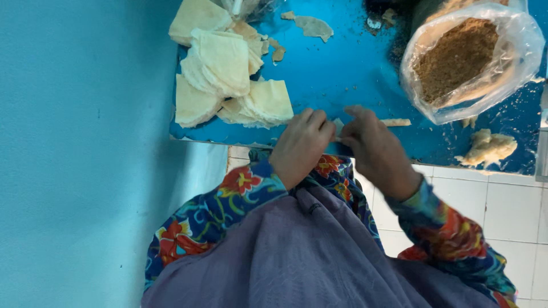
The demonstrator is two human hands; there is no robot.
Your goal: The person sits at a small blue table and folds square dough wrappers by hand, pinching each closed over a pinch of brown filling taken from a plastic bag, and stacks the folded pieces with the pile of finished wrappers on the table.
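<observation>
I see a thin, pale strip of dough lying flat at the near edge of the bench, and both hands meet on it. The left hand has its fingers curled narrow, pinching the strip's left end. The right hand has its fingers closed on the same end from the other side, so the two hands touch. The rest of the strip runs out to the right, clear of the right hand.

The bench top is glossy blue and dusted with crumbs. At its near left corner lies a loose pile of square dough sheets, overlapping one another. Toward the right edge stands an open clear plastic bag of brown crumbly filling. A pale dough lump rests at the near right edge, below the bag. A torn dough scrap lies at the far edge.

A plain blue wall fills the left side. White floor tiles show beneath the bench edge.
</observation>
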